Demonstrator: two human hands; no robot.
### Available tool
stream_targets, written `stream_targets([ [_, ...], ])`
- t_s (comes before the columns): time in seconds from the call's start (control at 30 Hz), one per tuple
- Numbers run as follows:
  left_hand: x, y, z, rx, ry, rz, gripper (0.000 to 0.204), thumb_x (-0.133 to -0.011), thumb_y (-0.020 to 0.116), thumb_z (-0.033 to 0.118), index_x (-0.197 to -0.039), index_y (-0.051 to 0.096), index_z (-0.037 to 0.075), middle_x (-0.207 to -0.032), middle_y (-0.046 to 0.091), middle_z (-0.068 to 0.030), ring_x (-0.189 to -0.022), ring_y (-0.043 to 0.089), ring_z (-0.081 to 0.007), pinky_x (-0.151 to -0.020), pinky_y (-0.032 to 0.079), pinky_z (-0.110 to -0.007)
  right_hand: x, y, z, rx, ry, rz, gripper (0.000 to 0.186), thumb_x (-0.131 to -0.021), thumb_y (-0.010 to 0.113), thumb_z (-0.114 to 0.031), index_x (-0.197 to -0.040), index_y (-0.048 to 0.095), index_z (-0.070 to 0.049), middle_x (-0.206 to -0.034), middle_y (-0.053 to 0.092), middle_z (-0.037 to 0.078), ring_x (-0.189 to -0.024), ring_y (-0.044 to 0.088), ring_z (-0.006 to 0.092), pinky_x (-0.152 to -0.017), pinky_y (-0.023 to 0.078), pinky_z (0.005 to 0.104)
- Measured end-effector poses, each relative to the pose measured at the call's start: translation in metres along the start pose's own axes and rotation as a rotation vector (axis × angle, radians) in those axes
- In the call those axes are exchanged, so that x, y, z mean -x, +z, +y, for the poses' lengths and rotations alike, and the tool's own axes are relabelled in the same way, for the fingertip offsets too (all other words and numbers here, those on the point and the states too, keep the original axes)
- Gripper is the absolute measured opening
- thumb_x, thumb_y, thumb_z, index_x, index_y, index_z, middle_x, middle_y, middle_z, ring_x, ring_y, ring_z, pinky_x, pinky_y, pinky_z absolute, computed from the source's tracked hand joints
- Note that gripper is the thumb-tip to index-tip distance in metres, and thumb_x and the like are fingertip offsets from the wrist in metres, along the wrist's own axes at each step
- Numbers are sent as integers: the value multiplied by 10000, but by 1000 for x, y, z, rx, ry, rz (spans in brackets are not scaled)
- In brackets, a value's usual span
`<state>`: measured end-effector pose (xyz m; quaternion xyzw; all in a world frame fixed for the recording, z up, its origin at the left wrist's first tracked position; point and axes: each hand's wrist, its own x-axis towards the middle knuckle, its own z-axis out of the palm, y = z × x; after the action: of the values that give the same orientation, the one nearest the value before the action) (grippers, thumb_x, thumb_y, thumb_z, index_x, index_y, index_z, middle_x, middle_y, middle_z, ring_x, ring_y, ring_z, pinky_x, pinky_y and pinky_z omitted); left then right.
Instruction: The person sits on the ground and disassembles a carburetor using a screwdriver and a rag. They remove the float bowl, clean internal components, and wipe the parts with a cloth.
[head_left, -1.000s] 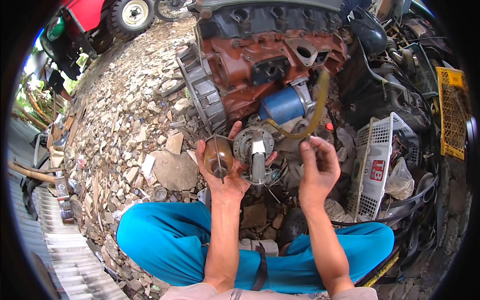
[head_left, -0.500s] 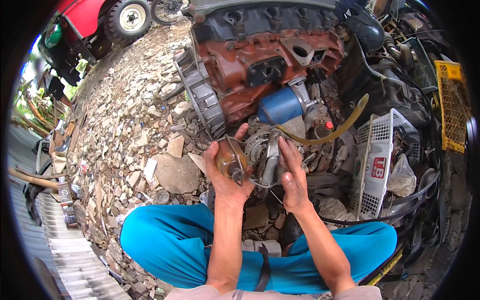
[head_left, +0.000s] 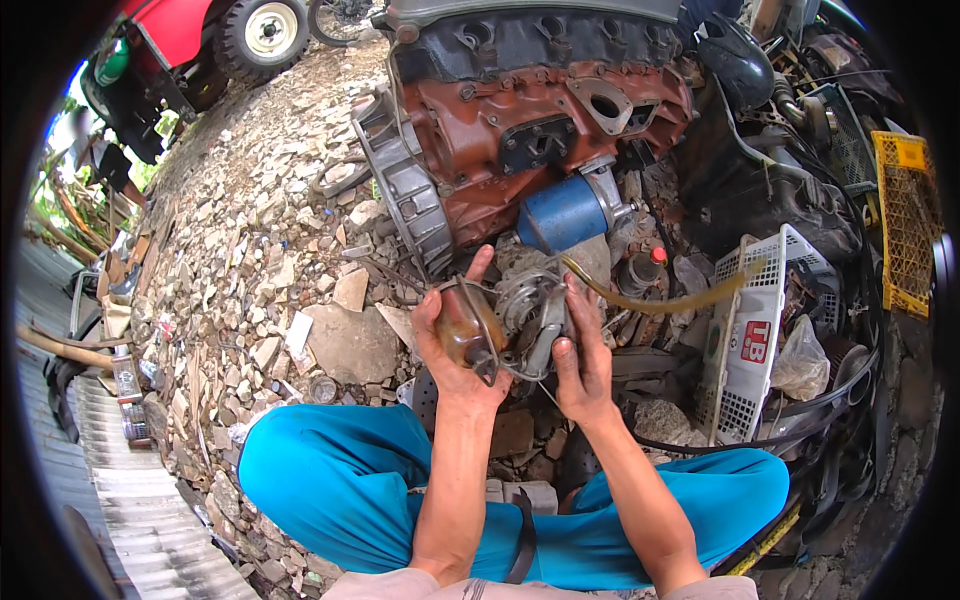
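Between my two hands, above my lap, is a greasy metal fuel pump with an amber bowl held under a wire bail. My left hand cups the bowl from below and the left, thumb along its side and a finger reaching up behind. Pressed along the pump's right side, my right hand has its fingers close together and its thumb against the metal. A yellowed hose runs from the top of the pump out to the right.
Ahead stands a red-brown engine block with a blue oil filter. To the right are a bottle with a red cap, a white plastic basket and a yellow crate. Broken stones cover the ground at left.
The pump has turned slightly in my hands, and its hose has swung down from pointing up and right to lying nearly level. Both hands keep their hold.
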<state>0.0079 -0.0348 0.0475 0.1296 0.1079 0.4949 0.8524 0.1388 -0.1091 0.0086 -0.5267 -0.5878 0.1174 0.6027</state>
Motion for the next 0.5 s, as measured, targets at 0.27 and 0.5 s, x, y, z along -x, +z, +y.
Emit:
stream_targets([
  [0.27,3,12,8,-4,224,-114,976,-817,567,550,-1516,194,-19,-994,701,-188,-670,713,-245,-680,631,-367,14,27,-19,-57,266,157,309,-979,571,-52,-1260,579,77,-1192,658,202,-1030,646,168,-807,526,275],
  [0.5,0,0,13,-80,320,-217,1093,-707,746,433,-1551,150,78,-1376,443,-311,-1204,541,-390,-1016,467,-504,-17,2,-64,-246,131,529,254,-946,614,4,-1189,540,17,-1005,648,81,-838,597,89,-762,474,212],
])
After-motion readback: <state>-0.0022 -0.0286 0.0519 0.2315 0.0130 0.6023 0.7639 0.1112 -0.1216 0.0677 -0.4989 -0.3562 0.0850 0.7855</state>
